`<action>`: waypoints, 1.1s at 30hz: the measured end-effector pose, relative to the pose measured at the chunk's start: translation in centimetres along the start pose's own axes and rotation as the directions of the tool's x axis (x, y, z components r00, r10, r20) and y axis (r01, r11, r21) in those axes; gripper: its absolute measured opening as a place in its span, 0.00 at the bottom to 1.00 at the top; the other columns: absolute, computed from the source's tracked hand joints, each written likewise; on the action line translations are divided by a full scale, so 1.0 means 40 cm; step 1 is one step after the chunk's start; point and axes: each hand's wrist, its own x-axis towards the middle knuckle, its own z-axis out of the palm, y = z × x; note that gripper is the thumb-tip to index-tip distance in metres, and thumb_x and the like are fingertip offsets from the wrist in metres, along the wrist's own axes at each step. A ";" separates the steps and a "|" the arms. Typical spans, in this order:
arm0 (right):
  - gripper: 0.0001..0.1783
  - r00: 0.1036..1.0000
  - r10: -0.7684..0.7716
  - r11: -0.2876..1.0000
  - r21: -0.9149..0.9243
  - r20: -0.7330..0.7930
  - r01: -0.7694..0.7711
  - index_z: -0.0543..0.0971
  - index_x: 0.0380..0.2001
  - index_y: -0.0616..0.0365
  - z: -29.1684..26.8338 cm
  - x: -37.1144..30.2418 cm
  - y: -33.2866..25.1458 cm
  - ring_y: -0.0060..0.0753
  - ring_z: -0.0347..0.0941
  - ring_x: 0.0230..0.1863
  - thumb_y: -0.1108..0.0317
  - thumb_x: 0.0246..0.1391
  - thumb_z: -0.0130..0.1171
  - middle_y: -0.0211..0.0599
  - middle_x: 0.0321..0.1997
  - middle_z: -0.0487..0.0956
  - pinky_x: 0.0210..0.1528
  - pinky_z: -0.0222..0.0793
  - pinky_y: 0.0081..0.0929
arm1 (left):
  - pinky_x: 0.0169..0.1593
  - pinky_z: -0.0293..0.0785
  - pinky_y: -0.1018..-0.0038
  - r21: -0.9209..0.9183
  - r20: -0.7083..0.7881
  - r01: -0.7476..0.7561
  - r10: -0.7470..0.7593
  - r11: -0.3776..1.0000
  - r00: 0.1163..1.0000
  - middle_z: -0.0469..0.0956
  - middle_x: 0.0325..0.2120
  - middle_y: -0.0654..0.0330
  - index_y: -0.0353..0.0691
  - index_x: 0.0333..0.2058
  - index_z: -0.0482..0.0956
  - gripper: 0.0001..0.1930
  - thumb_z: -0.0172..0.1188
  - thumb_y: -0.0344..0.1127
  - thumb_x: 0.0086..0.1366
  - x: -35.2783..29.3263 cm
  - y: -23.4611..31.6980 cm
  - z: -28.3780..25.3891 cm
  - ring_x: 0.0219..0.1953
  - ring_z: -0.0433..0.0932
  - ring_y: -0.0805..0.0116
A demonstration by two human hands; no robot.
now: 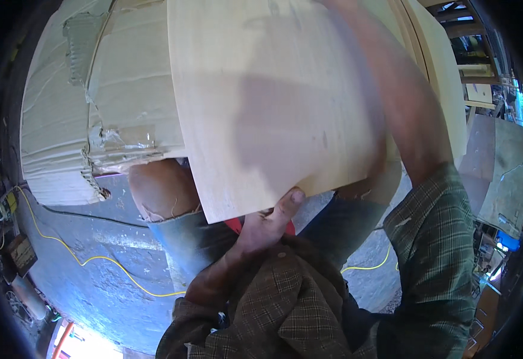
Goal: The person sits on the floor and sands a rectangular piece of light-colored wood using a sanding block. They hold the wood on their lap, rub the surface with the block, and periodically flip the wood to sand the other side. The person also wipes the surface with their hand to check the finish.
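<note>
A large pale plywood panel (273, 107) stands upright in front of me and fills the upper middle of the view. My left hand (270, 221) grips its bottom edge, thumb pressed on the near face. My right arm reaches up along the panel's right side; my right hand is beyond the top of the picture and cannot be seen. Under the panel show my torn blue jeans and a bare knee (162, 188).
A taped cardboard-wrapped stack (76, 119) leans at the left behind the panel. More wooden boards (447, 78) stand at the right. A yellow cable (111, 263) and a black cable run over the concrete floor (94, 287). Tools and clutter line both edges.
</note>
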 end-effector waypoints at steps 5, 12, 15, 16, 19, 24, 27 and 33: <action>0.32 0.961 -0.246 0.961 0.095 -0.131 0.259 0.55 0.66 0.55 -0.008 -0.448 -0.057 0.50 0.43 0.72 0.59 0.60 0.41 0.43 0.71 0.52 0.69 0.38 0.53 | 0.45 0.67 0.75 -0.051 -0.039 -0.121 0.119 0.991 0.992 0.73 0.36 0.63 0.34 0.42 0.74 0.17 0.56 0.44 0.66 0.008 -0.042 -0.027 0.40 0.70 0.74; 0.33 0.962 -0.240 0.965 0.141 0.127 0.222 0.57 0.64 0.62 -0.088 -0.754 -0.152 0.59 0.43 0.71 0.56 0.60 0.40 0.54 0.70 0.50 0.68 0.37 0.57 | 0.42 0.68 0.75 -0.003 -0.062 -0.117 0.117 0.993 0.991 0.74 0.34 0.62 0.32 0.39 0.76 0.17 0.56 0.43 0.66 -0.005 -0.011 -0.040 0.38 0.70 0.72; 0.31 0.918 -0.391 0.919 0.027 -0.071 0.394 0.55 0.65 0.58 -0.022 -0.525 -0.104 0.52 0.43 0.72 0.56 0.62 0.39 0.47 0.71 0.52 0.69 0.37 0.52 | 0.44 0.68 0.74 -0.027 -0.145 -0.088 0.083 0.996 0.986 0.75 0.34 0.60 0.32 0.40 0.76 0.17 0.57 0.44 0.65 -0.012 0.003 -0.032 0.38 0.72 0.70; 0.32 0.948 -0.309 0.935 0.157 -0.080 0.319 0.54 0.66 0.56 -0.009 -0.421 -0.088 0.45 0.42 0.72 0.57 0.62 0.39 0.44 0.71 0.51 0.70 0.36 0.49 | 0.44 0.69 0.74 -0.026 -0.166 -0.097 0.092 0.995 0.982 0.75 0.35 0.60 0.32 0.40 0.76 0.18 0.57 0.44 0.65 -0.013 0.008 -0.025 0.38 0.72 0.70; 0.31 0.986 -0.156 0.973 0.163 -0.061 0.164 0.52 0.66 0.60 0.037 -0.128 0.024 0.47 0.43 0.72 0.56 0.63 0.32 0.47 0.72 0.49 0.71 0.38 0.42 | 0.45 0.68 0.74 0.097 -0.062 -0.153 0.160 0.983 0.985 0.75 0.35 0.60 0.32 0.40 0.76 0.18 0.57 0.45 0.66 -0.023 -0.019 -0.017 0.39 0.72 0.69; 0.32 0.996 0.016 0.991 0.133 -0.086 -0.005 0.55 0.65 0.62 0.115 0.066 -0.025 0.47 0.45 0.72 0.60 0.59 0.38 0.50 0.70 0.51 0.71 0.39 0.42 | 0.44 0.67 0.72 0.105 -0.081 -0.120 0.128 0.987 0.988 0.71 0.33 0.61 0.33 0.38 0.74 0.17 0.51 0.45 0.69 -0.010 -0.047 -0.045 0.38 0.70 0.69; 0.32 0.977 -0.141 0.977 0.137 -0.159 0.164 0.53 0.67 0.51 0.030 -0.279 -0.083 0.49 0.42 0.72 0.52 0.62 0.38 0.39 0.72 0.51 0.68 0.36 0.58 | 0.41 0.65 0.71 0.173 -0.116 -0.254 0.276 0.951 0.954 0.67 0.29 0.63 0.34 0.34 0.71 0.18 0.46 0.46 0.71 -0.002 -0.061 -0.028 0.34 0.66 0.69; 0.35 0.962 -0.227 0.954 0.231 0.151 0.189 0.60 0.63 0.57 -0.113 -0.786 -0.194 0.55 0.42 0.72 0.59 0.54 0.53 0.50 0.71 0.50 0.66 0.35 0.64 | 0.41 0.64 0.71 0.044 -0.116 -0.239 0.242 0.970 0.963 0.64 0.28 0.63 0.35 0.33 0.69 0.19 0.43 0.47 0.72 -0.014 -0.075 -0.035 0.34 0.64 0.70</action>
